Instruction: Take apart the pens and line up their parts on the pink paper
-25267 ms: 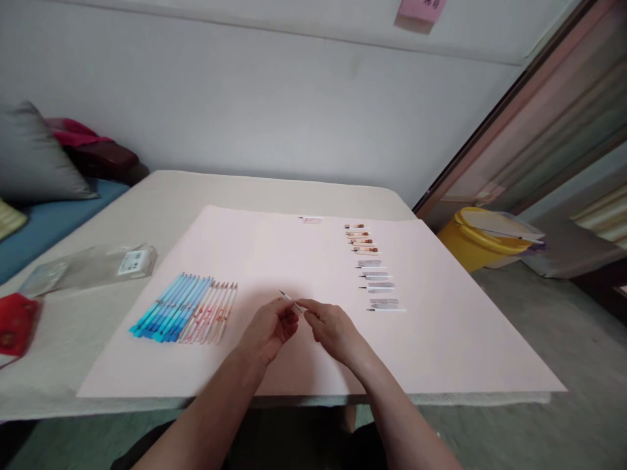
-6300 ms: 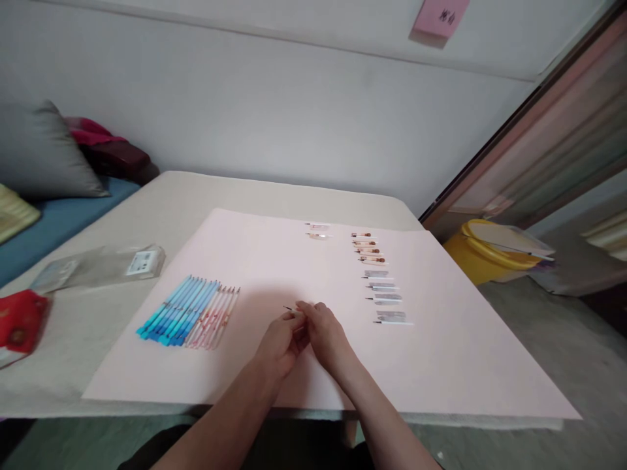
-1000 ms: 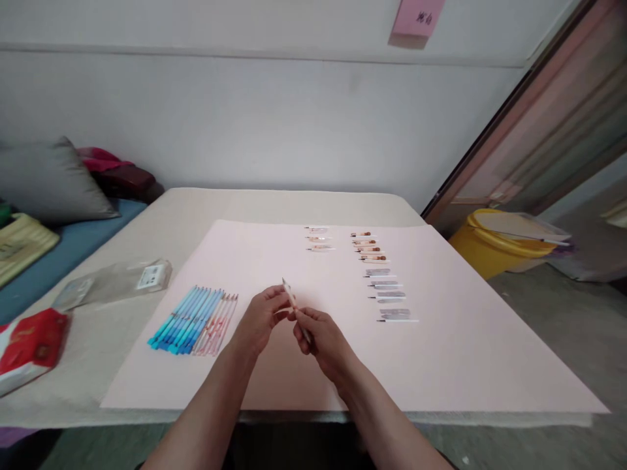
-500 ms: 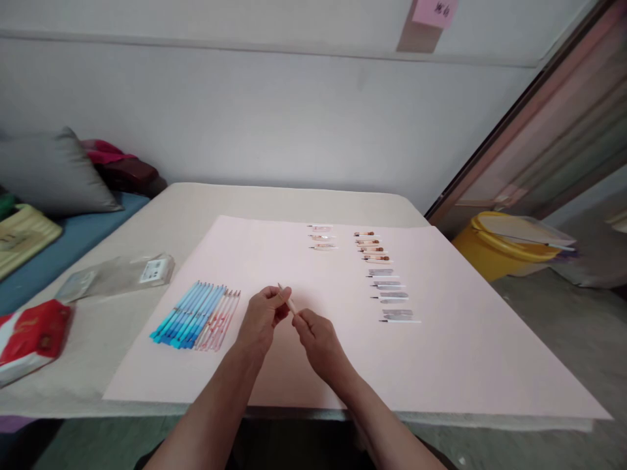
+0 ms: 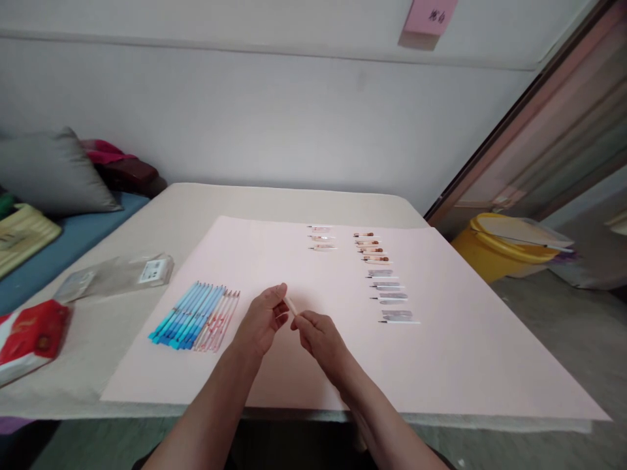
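Observation:
A pale pink pen (image 5: 290, 305) is held tilted between my two hands over the pink sheet. My left hand (image 5: 262, 320) pinches its upper end with thumb and forefinger, and the tip is hidden there. My right hand (image 5: 317, 336) is closed round the lower end. Left of my hands lie blue pens (image 5: 189, 313) in a close row, with several pink patterned pens (image 5: 220, 320) beside them. To the right are small groups of pen parts: thin refills (image 5: 399, 322) with grey barrels (image 5: 393, 296), brown-topped pieces (image 5: 375, 250), and pale pieces (image 5: 323, 239) farther back.
The pink sheet (image 5: 465, 352) covers much of the table (image 5: 196, 199). A clear plastic bag (image 5: 122, 277) and a red-and-white packet (image 5: 32, 339) lie on the left. Beyond the right edge stands a yellow bucket (image 5: 482, 251). A white wall (image 5: 274, 117) rises behind.
My left fingers have shifted up along the pen and now cover the pointed tip that stuck out before. My right hand has barely moved.

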Available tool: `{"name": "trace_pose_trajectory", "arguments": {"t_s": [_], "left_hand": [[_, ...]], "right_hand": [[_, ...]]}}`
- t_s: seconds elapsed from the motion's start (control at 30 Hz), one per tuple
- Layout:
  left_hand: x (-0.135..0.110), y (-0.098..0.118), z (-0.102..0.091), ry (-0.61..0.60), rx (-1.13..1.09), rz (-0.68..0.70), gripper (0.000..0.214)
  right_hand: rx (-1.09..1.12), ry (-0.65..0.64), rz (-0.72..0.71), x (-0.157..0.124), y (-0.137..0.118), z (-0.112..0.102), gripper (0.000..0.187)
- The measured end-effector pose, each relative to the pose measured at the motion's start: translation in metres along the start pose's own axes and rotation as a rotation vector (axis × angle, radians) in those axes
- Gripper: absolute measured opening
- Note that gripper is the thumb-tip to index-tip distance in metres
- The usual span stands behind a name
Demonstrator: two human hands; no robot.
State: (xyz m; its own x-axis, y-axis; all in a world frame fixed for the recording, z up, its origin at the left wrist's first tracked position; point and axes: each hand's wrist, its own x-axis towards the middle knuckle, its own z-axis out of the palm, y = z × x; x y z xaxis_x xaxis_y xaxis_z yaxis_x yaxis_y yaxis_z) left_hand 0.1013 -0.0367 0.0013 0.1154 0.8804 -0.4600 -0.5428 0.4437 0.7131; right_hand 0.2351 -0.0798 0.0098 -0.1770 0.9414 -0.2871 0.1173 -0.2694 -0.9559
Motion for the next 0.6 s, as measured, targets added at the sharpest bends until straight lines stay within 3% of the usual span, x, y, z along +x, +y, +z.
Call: {"name": "trace_pose_trajectory", "arguments": {"t_s": [0.1, 0.27, 0.47, 0.6], "left_hand": [[-0.0015, 0.0040, 0.0012, -0.073, -0.109, -0.009, 0.024], [-0.0017, 0.0077, -0.0001, 0.023, -0.026, -0.003, 0.027], [-0.0015, 0.0073, 0.0005, -0.023, -0.077, 0.017, 0.030], [-0.0005, 0.0071, -0.0006, 0.014, 0.004, 0.001, 0.029]], "right_hand": [[-0.003, 0.035, 0.003, 0.0005, 0.0001, -0.0040, 0.021], [-0.002, 0.010, 0.001, -0.0003, -0.0007, -0.0062, 0.021], [-0.007, 0.007, 0.002, -0.0009, -0.0020, -0.0064, 0.020], [0.007, -0.019, 0.005, -0.0018, -0.0023, -0.0061, 0.020]]}}
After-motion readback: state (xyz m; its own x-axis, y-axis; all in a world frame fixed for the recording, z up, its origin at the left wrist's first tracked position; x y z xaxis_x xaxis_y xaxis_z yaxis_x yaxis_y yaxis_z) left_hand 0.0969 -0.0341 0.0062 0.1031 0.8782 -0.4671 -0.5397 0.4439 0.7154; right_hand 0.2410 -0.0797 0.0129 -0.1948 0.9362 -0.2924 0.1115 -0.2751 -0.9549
